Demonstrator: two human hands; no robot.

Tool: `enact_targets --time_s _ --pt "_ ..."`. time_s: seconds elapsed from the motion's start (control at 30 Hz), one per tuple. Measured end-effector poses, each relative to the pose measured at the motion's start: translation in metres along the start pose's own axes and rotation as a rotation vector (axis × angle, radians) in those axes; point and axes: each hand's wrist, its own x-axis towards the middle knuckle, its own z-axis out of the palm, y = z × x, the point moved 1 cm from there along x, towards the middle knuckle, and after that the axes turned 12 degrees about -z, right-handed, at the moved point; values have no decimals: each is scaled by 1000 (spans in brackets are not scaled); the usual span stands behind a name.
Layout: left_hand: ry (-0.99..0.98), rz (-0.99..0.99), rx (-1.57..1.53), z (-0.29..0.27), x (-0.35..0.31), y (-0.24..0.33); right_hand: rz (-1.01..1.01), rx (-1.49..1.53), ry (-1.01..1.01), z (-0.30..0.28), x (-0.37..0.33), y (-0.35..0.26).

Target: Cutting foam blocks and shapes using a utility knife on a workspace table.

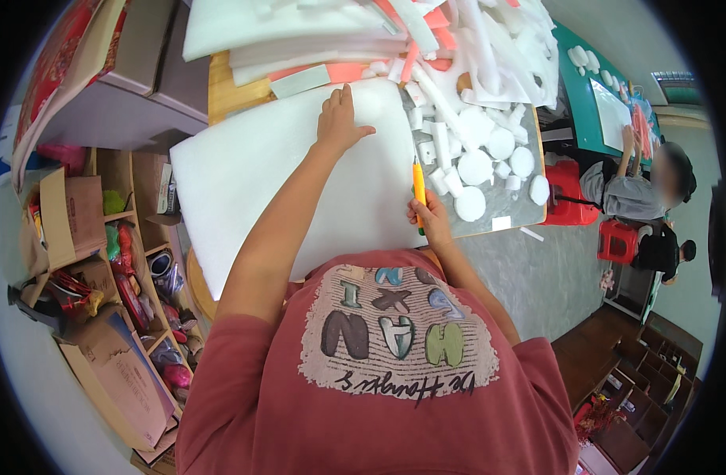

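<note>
A large white foam sheet (355, 190) lies across the table in front of me. Spread flat on its far part, my left hand (341, 123) presses down with the fingers apart. At the sheet's right edge, my right hand (429, 215) grips a yellow utility knife (419, 186), whose tip points away from me along that edge. Cut foam pieces lie just right of the knife, among them white discs (475, 167) and small blocks (443, 146).
Stacked foam sheets (284, 36) and pink and white offcuts rise at the table's far side. Shelves with cardboard boxes (121, 380) stand on the left. On the right, a person (636, 194) sits at a green table (576, 103), near red stools (617, 241) and another person.
</note>
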Motion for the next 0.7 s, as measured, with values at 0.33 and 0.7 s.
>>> enact_targets --time_s 0.33,0.7 --pt "50 61 62 30 44 24 34 63 -33 -7 4 0" --pt "34 130 21 32 49 18 72 132 -34 -9 6 3"
